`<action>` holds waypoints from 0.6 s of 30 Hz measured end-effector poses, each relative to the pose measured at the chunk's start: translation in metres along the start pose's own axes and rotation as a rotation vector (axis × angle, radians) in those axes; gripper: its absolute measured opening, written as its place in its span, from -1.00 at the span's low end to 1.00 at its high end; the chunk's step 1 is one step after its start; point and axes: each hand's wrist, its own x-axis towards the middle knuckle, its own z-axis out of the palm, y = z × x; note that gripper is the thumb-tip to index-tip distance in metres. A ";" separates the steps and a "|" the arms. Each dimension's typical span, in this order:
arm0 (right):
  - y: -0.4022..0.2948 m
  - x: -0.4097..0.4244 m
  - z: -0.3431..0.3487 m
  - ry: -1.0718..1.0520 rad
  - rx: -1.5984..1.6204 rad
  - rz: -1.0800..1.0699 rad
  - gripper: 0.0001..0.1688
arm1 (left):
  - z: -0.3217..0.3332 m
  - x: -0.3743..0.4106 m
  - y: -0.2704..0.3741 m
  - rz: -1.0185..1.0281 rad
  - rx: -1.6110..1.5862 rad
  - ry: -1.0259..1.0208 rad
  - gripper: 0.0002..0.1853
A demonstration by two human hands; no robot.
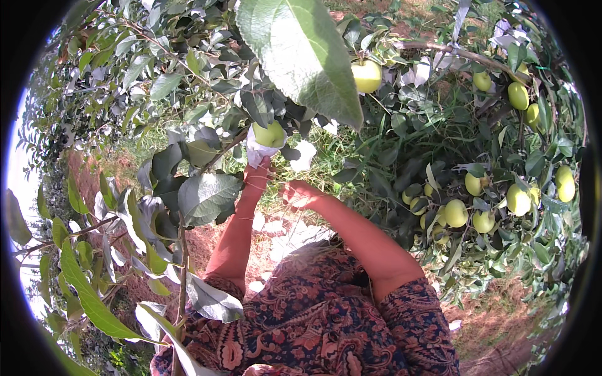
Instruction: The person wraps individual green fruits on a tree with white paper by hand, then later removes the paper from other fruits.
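Observation:
A pale green apple (270,135) hangs among leaves near the middle of the view, with a white paper wrapping (256,149) around its left and lower side. My left hand (259,170) is just below it, its fingers at the lower end of the paper; leaves and the paper partly hide the fingers. To the right and slightly lower is my right hand (301,193), its fingers curled, apart from the apple. Thin pale strands cross near both hands; whether the right fingers hold any of them cannot be told.
A large leaf (305,56) hangs close in front. Leafy twigs (182,268) rise at the left. Several green apples (456,213) cluster on the right, below a tied branch (463,52). White paper pieces (287,239) lie on the ground.

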 end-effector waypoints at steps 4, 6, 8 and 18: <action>-0.058 -0.041 0.004 0.212 -0.254 0.500 -0.74 | -0.023 -0.025 -0.023 0.040 0.081 0.111 -0.71; -0.069 -0.069 -0.012 0.334 -0.244 0.481 -0.71 | -0.015 -0.040 -0.024 0.006 0.174 0.094 -0.73; -0.077 -0.088 -0.017 0.391 -0.273 0.477 -0.67 | -0.053 -0.060 -0.058 -0.143 -0.076 0.111 -0.75; -0.112 -0.140 -0.045 0.746 -0.117 0.278 -0.65 | 0.026 -0.075 0.011 0.205 0.677 -0.641 -0.59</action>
